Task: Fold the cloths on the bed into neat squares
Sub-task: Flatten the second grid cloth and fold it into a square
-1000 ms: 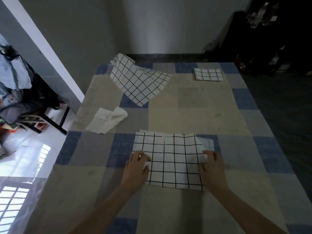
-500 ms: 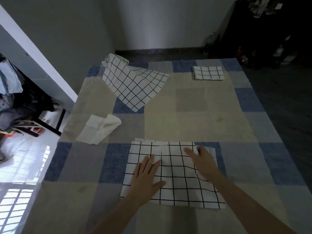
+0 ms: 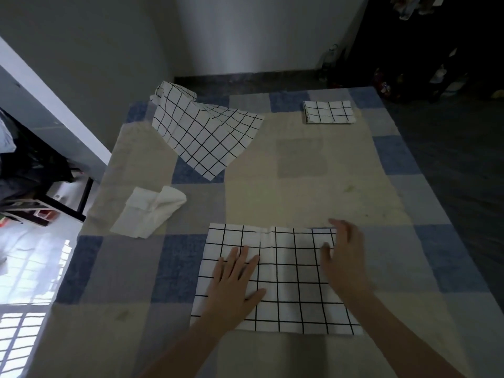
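Pressing flat with both open hands — left hand (image 3: 236, 282) and right hand (image 3: 345, 257) — on the wide checked cloth (image 3: 286, 279), its right edge nearest the right hand.

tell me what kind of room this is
Most likely a bedroom at home: a bed with a patchwork checked cover fills the view, grid-patterned cloths lie on it, and clothes hang by a sunlit window at the left.

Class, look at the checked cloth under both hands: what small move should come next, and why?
Probably fold it in half, right edge over to left. The checked cloth lies flat in a wide rectangle, left hand pressing it, right hand at its right edge, and it is far larger than the folded square.
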A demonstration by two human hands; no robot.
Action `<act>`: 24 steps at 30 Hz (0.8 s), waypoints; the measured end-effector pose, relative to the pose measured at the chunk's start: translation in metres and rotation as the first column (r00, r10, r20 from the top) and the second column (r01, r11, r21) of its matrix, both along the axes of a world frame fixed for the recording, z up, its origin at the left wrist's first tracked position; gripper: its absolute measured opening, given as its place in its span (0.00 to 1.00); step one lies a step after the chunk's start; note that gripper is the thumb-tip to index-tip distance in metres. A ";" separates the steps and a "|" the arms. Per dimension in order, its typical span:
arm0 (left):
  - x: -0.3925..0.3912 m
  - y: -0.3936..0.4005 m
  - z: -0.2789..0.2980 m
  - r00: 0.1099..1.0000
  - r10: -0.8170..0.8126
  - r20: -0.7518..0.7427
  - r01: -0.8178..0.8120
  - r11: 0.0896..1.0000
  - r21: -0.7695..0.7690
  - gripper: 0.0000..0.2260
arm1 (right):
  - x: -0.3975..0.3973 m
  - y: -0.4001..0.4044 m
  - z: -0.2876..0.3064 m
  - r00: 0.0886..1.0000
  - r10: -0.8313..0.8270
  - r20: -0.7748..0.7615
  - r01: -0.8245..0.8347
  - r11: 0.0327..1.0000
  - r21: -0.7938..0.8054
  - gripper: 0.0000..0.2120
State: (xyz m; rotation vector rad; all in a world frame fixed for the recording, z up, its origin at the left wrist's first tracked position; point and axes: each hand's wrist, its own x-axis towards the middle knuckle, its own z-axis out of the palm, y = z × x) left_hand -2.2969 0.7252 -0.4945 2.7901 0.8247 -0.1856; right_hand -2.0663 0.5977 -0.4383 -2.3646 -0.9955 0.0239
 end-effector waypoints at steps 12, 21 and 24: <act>-0.001 -0.005 -0.001 0.999 0.007 -0.044 -0.006 0.999 0.036 0.35 | -0.050 -0.027 -0.074 0.982 0.186 0.034 -0.151 0.880 -0.450 0.31; -0.004 -0.005 0.002 0.999 -0.025 -0.048 0.027 0.999 0.038 0.34 | -0.053 -0.028 -0.075 0.991 0.134 0.021 -0.111 0.891 -0.440 0.31; -0.004 -0.006 0.003 0.998 -0.028 -0.054 0.030 0.999 0.038 0.34 | -0.054 -0.030 -0.075 0.991 0.134 0.027 -0.108 0.889 -0.444 0.31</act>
